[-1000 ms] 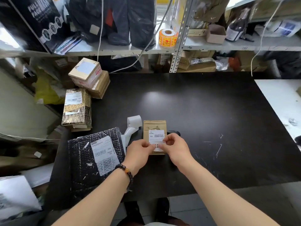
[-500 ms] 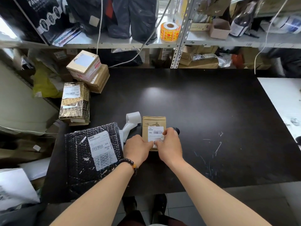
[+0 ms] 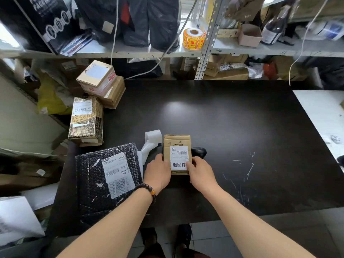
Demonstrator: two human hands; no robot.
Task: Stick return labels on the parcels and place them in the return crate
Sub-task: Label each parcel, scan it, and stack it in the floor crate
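A small brown cardboard parcel [image 3: 176,140] lies on the black table [image 3: 223,127] right in front of me. It carries a barcode shipping label, and below that a white return label [image 3: 178,164] with black characters lies flat. My left hand [image 3: 157,174] holds the parcel's left edge with curled fingers. My right hand [image 3: 201,174] holds its right edge, thumb tip on the return label. A black bubble mailer [image 3: 93,183] with its own shipping label lies to the left. No crate is in view.
A white strip of label backing [image 3: 153,136] curls beside the parcel, and a dark object [image 3: 199,151] lies just behind it. A patterned box [image 3: 85,120] and stacked cardboard boxes [image 3: 96,77] sit at the table's left. An orange sticker roll [image 3: 193,38] stands on the shelf. A white surface [image 3: 320,108] adjoins on the right.
Both hands slid from the middle of the label out to the parcel's sides, and the return label now shows flat on the box. The parcel has stayed in place.
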